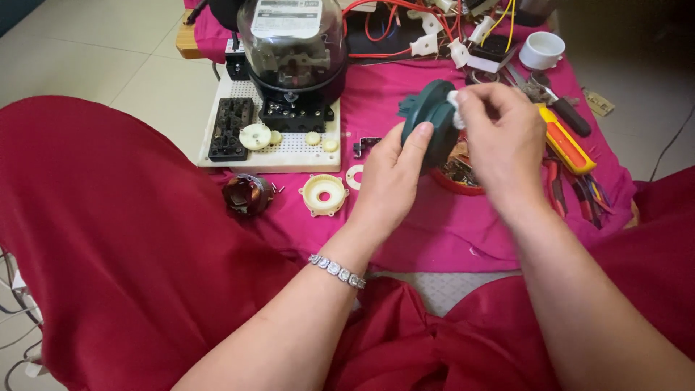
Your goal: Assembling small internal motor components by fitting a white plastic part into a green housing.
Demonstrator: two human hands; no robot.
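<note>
My left hand [392, 176] grips a dark green round plastic housing [428, 116] from below, thumb on its rim, holding it up over the pink cloth [434, 232]. My right hand [501, 141] pinches a small white piece [455, 110] against the housing's upper right edge. A bracelet [337, 270] is on my left wrist. Under my hands a red dish [455, 181] of small metal parts is partly hidden.
A cream round flange [323, 194], a white ring [354, 176] and a copper-wound motor part [247, 194] lie on the cloth. A domed glass meter [292, 52] stands on a white perforated board [289, 148]. Pliers, screwdriver [565, 141], wires, white cup [541, 49] right.
</note>
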